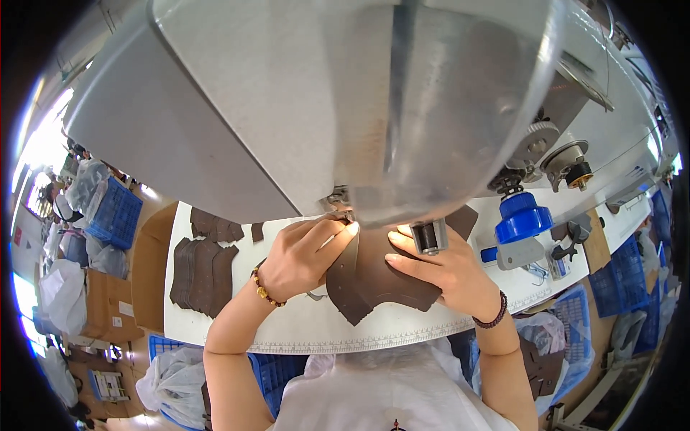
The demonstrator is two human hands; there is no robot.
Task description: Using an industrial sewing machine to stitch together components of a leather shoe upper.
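A dark brown, leather-like cut piece (377, 276) lies on the white table under the head of a sewing machine (251, 93). With thumb and fingertips closed, my left hand (305, 255) pinches the piece's upper left edge, close to the machine's needle area. My right hand (449, 273) rests on the right part of the piece, fingers stretched out and apart, beside a small metal cylinder (429, 237). The machine head hides the stitching spot and the far part of the piece.
Several brown cut pieces (203, 276) are stacked at the table's left. A blue knob (523, 218) and thread tension parts (568, 165) jut out at right. A ruler strip (374, 339) follows the near table edge. Blue crates (115, 212) and cardboard boxes (108, 305) stand around the table.
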